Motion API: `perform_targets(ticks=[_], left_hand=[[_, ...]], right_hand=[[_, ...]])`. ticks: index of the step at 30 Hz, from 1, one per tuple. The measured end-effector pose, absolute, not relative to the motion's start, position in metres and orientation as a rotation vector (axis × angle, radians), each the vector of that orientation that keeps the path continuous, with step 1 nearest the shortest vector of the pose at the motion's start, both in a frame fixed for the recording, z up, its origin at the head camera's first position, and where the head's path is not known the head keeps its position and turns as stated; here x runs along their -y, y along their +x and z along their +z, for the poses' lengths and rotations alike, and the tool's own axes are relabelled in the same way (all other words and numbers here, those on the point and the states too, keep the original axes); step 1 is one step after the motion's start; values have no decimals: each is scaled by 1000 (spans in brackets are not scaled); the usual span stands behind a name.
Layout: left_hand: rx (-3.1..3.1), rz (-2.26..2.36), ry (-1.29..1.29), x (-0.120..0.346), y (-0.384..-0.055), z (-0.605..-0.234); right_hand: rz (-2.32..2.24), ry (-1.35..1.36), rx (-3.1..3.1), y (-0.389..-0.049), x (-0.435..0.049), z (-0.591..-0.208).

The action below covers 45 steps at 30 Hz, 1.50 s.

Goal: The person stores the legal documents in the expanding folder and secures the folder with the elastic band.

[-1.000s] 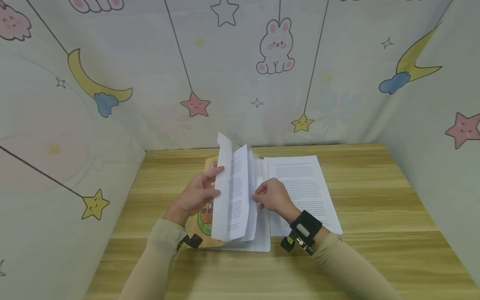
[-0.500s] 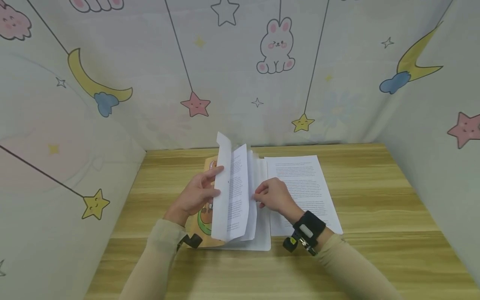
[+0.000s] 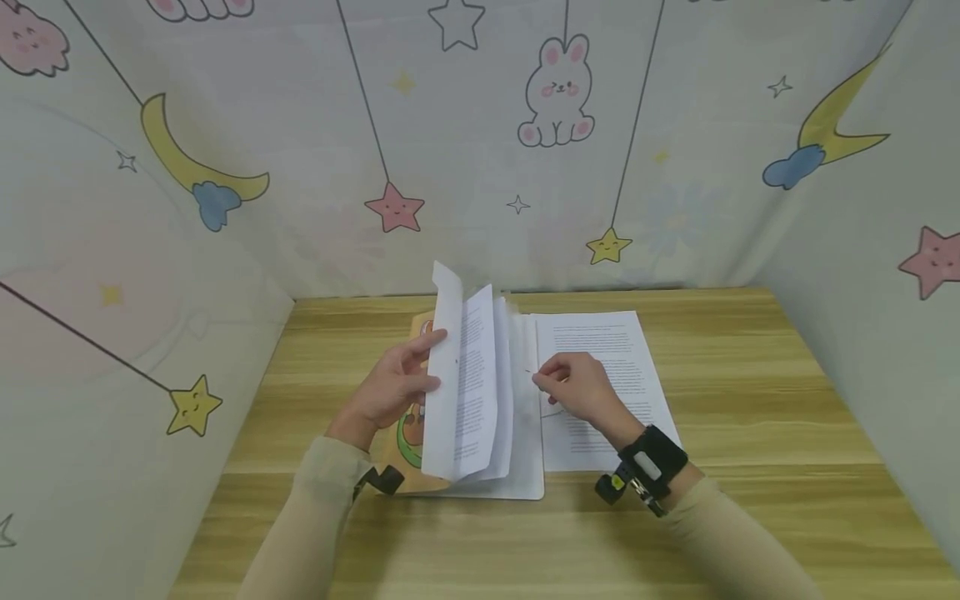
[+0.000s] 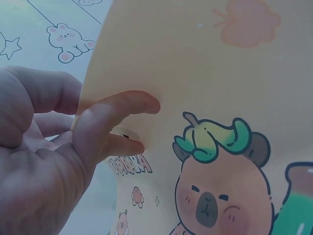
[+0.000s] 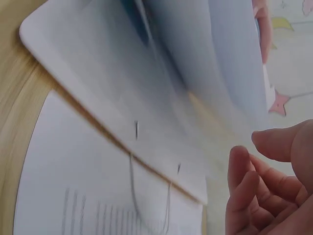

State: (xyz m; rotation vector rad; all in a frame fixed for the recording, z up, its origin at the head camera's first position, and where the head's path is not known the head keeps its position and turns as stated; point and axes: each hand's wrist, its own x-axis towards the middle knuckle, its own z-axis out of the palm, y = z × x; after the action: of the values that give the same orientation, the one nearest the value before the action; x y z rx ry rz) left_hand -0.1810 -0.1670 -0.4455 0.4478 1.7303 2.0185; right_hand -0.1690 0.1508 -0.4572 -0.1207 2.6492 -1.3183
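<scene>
A folder stands partly spread, its tan front cover printed with a cartoon capybara. My left hand grips that cover by its edge, seen closely in the left wrist view. Behind the cover, printed sheets fan upright in clear sleeves. The white back cover lies flat on the table, with a thin cord loop coming from two slits. My right hand hovers near that cover's right edge, fingers loosely bent. In the right wrist view its thumb and fingertips are apart, with nothing visible between them.
A printed paper sheet lies flat right beside the folder, partly below my right forearm. Wood-grain table extends around both. Patterned cloth walls enclose the back and the sides.
My right hand has moved off the inner sleeves, rightward toward the edge of the back cover, and its fingers have parted from the pages. The left hand stays on the cover.
</scene>
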Motion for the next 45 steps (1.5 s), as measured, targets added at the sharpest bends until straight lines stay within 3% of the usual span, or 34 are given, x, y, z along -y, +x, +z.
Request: perform_targets(ticks=[20, 37, 45], left_hand=[[-1738, 2029, 454, 172, -182, -441], [-1753, 2034, 452, 179, -181, -444], [-1749, 2031, 461, 178, -181, -444]], right_hand=[[-981, 222, -2874, -178, -247, -488], [-752, 488, -2854, -168, -274, -501], [-624, 445, -2898, -168, -277, -507]])
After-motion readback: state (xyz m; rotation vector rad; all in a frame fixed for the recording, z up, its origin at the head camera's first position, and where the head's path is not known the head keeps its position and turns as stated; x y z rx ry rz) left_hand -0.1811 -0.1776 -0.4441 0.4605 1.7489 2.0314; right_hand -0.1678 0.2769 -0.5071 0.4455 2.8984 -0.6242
